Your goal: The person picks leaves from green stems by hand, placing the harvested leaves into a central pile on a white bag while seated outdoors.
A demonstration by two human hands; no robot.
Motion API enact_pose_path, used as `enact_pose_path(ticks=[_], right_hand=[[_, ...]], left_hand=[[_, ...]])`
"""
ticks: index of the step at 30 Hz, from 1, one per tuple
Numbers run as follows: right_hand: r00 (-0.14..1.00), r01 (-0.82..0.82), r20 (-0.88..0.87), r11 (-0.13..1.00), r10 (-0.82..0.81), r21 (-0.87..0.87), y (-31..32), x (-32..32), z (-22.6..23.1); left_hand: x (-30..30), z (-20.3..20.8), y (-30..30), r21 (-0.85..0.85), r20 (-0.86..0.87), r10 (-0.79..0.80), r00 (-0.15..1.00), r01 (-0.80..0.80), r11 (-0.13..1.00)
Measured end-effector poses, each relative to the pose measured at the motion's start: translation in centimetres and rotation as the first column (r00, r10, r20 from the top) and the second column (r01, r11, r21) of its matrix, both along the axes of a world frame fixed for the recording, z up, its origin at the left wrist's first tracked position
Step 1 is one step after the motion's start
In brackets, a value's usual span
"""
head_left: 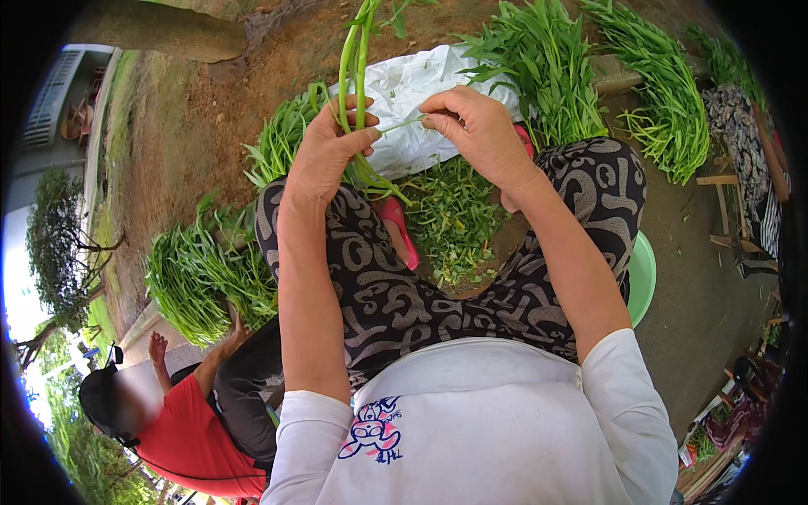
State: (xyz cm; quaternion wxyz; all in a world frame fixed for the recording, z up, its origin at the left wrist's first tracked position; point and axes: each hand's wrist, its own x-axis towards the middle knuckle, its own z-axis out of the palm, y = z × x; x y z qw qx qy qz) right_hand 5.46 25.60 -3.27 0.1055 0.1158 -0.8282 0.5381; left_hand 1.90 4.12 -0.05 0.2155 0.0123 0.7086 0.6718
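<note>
From my end I see the stems [361,67] over the left edge of the sheet [412,80], the left hand [332,147] wrapped round them. Right hand's [471,126] pinching a thin stalk [402,125] between the two. Leaf scraps [454,219] lie off the near edge, a bunch [547,80] overlaps the far-right corner.

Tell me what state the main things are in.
Left grip: closed on long green stems.
Right grip: pinching a thin green strand.
Creased white plastic sheet: spread out.
Small green leaf pieces: loose, heaped.
Long leafy green bunches: piled.
Pale green round plastic basin: partly hidden.
Pink shoes: worn.
</note>
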Motion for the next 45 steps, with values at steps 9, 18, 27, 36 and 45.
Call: enact_pose_path(ticks=[9,18,27,36,45], right_hand=[[1.0,-0.012,0.014,0.999,0.013,-0.049,-0.3,-0.3,-1.1],[0.925,0.094,0.357,0.832,0.13,-0.546,0.3,-0.7,-0.6],[0.987,0.058,-0.146,0.998,-0.063,-0.037,-0.1,-0.6,-1.1],[0.916,0.114,-0.4,0.931,0.037,0.347,-0.7,-0.1,-0.7],[0.988,0.076,-0.143,0.98,-0.05,0.182,-1.4,0.2,-0.9]], left_hand=[[0.0,-0.2,0.1,0.044,-0.006,0.007,1.0,-0.007,0.999],[0.0,-0.2,0.2,0.037,-0.025,0.035,0.999,-0.034,0.999],[0.0,-0.3,0.2,0.01,-0.018,0.026,0.999,-0.026,1.0],[0.0,-0.3,0.3,0.003,-0.006,0.013,1.0,-0.013,1.0],[0.2,-0.2,0.5,0.012,-0.028,-0.031,0.999,0.031,0.999]])
